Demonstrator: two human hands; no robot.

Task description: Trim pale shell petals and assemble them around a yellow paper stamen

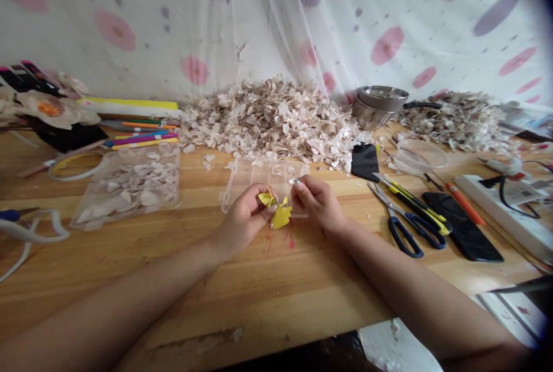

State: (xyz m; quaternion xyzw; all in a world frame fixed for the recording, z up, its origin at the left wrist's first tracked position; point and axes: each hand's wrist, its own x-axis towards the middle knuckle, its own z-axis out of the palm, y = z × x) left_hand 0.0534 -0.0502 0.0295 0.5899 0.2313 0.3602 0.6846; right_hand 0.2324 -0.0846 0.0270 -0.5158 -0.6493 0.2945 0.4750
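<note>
Between the thumb and fingers of my left hand (pixel 246 212) is a yellow cut piece (pixel 281 216), thin like paper or foam sheet, with jagged edges and a narrow strip sticking up. My right hand (pixel 318 202) is closed in a pinch just to the right of it, apart from the yellow piece. Something tiny and pale shows at its fingertips, too small to name. Under and behind both hands lies a clear plastic compartment box (pixel 242 179), partly covered by them.
A large heap of pale petal-like flakes (pixel 276 118) lies along the back. Left are a tray of flakes (pixel 133 182) and pens (pixel 142 140). Right are scissors (pixel 401 228), a yellow utility knife (pixel 415 205), a black phone (pixel 462 225) and a power strip (pixel 505 211).
</note>
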